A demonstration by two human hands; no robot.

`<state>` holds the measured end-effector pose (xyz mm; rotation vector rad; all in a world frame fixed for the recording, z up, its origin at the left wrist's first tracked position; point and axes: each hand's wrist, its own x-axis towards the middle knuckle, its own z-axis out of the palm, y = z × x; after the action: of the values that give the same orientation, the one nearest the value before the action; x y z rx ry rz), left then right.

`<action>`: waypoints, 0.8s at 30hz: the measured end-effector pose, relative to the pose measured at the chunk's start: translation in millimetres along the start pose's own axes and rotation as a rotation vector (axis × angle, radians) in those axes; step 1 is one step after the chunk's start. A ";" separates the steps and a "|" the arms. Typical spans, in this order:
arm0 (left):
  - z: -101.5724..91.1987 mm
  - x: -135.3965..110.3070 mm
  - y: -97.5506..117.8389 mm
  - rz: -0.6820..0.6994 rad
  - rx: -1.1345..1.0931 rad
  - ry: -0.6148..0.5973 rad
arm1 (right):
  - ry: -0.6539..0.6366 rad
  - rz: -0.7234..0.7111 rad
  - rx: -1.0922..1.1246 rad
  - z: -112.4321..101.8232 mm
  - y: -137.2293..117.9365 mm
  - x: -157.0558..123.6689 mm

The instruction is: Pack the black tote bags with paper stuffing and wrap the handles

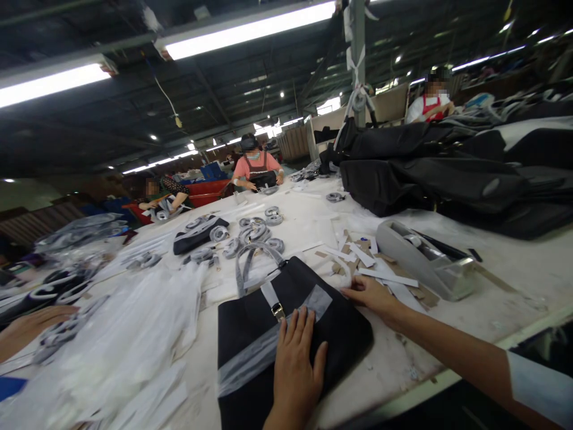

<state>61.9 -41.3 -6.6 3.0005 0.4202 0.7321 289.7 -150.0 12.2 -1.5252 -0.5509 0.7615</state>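
Note:
A black handbag (250, 322) lies on the table in front of me. It has a buckle (278, 311) on a short strap, a band of translucent film (250, 358) across its front, and a wrapped grey handle (244, 263) standing up at its top. My left hand (298, 361) rests flat on the bag's front with its fingers stretched out, just below the buckle. At the bag's upper right edge, my right hand (371, 295) has its fingertips closed on a curved white strip (342, 266). The bag partly hides those fingertips.
Right of the bag stand a grey tape dispenser (416, 257) and scattered paper strips (362, 257). Black bags (447, 173) are piled behind. Coiled grey straps (253, 230) and plastic sheets (134, 322) lie left. Another person's hand (36, 328) is at far left; co-workers sit beyond.

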 end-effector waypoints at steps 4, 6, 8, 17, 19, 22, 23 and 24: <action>0.1 -0.1 -0.3 -0.002 -0.012 0.020 | 0.011 -0.015 0.176 2.2 -2.2 -0.2; 0.7 0.1 -0.6 -0.002 -0.019 0.034 | 0.010 0.029 0.226 3.4 -4.0 1.1; 1.3 0.3 -0.9 0.000 -0.020 0.042 | 0.022 0.062 0.252 1.6 -10.0 5.1; 3.6 -0.3 -2.3 0.002 -0.015 0.048 | 0.148 -0.042 0.166 -41.6 -58.4 15.6; 4.0 -0.6 -2.2 -0.004 -0.017 0.047 | 0.104 0.018 0.021 -40.8 -48.6 8.0; 4.4 -0.8 -2.2 -0.011 -0.029 0.041 | 0.007 0.133 -0.080 -28.0 -26.2 -0.2; 4.4 -0.8 -2.2 -0.013 -0.034 0.038 | -0.018 0.146 -0.092 -22.4 -20.1 -1.0; 4.4 -0.7 -2.2 -0.015 -0.037 0.034 | -0.031 0.142 -0.092 -16.8 -15.6 -0.8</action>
<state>62.8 -39.2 -11.0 2.9516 0.4249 0.7815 303.1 -160.2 27.7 -1.6528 -0.5102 0.8806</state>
